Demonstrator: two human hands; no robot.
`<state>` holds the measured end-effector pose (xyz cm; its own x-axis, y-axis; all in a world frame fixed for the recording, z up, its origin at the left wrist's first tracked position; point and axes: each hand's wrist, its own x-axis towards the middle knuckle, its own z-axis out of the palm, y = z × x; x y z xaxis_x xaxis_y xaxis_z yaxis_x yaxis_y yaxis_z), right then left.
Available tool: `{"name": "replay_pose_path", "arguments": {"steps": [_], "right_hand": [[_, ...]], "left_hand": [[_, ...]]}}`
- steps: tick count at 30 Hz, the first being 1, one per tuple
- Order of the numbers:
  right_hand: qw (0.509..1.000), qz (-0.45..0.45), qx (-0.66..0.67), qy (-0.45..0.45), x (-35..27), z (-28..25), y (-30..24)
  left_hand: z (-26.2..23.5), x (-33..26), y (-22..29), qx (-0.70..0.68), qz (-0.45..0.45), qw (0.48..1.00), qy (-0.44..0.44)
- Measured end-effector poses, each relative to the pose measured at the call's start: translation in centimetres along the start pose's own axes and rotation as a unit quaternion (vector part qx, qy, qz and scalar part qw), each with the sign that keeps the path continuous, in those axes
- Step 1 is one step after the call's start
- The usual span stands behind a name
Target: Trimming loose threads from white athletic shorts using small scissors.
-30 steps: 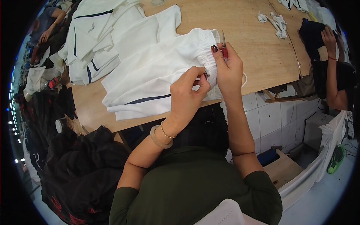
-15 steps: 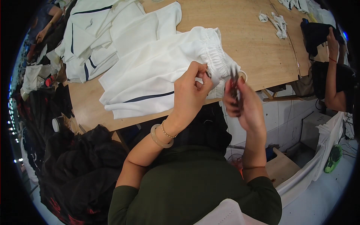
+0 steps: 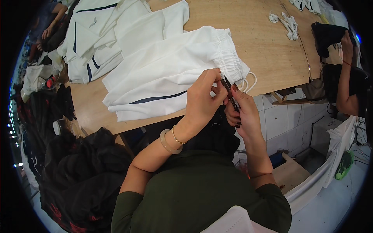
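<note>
White shorts (image 3: 163, 70) with a dark side stripe lie on the table, their gathered elastic waistband (image 3: 231, 52) to the right. My left hand (image 3: 202, 97) is closed in a pinch on the near edge of the shorts, just below the waistband; the pinched bit is hidden by the fingers. Dark thread snips (image 3: 232, 97) are gripped in my right hand (image 3: 246, 110). Their blades point up and left, right beside my left fingertips at the cloth. A white drawstring (image 3: 253, 83) loops out from the waistband beyond my right thumb.
More white garments (image 3: 136, 29) are piled on the wooden table (image 3: 248, 23) at the far left. White scraps (image 3: 289, 27) lie at the far right. Black cloth (image 3: 85, 167) is heaped at lower left. Another person's arm (image 3: 344, 85) holds dark fabric at right; one more person works at far left.
My right hand has brought the snips left and down to the cloth by my left fingers. My left hand has shifted slightly right, still pinching. The drawstring loop now shows.
</note>
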<state>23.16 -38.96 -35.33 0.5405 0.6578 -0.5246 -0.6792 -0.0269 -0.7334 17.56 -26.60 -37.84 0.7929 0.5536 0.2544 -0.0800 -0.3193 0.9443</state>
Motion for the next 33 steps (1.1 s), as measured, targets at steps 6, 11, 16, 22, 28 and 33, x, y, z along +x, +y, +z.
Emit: {"name": "replay_pose_path", "arguments": {"steps": [6, 11, 16, 22, 28, 33], "right_hand": [[1.000, -0.007, 0.011, 0.015, 0.0, -0.2, 0.1], [1.000, -0.004, 0.011, 0.025, 0.2, -0.2, 0.1], [0.999, 0.000, 0.022, 0.032, 0.3, -0.4, 0.3], [0.997, -0.041, 0.041, 0.055, 0.2, -1.2, -0.9], [0.956, -0.289, -0.026, 0.049, 2.2, 1.7, -2.3], [0.940, -0.294, -0.156, -0.078, 8.5, 1.2, 0.1]], "left_hand": [[0.2, -0.2, -0.2, 0.010, -0.004, 1.000, -0.008], [0.5, -0.2, -0.4, 0.024, 0.018, 1.000, -0.003], [0.6, -0.2, -0.3, 0.027, 0.010, 1.000, 0.000], [-0.9, -1.4, -0.2, 0.073, 0.017, 0.997, 0.005], [-1.0, -4.5, -1.9, 0.216, 0.144, 0.959, -0.112], [-2.8, -5.0, -3.6, 0.254, 0.077, 0.949, -0.172]]}}
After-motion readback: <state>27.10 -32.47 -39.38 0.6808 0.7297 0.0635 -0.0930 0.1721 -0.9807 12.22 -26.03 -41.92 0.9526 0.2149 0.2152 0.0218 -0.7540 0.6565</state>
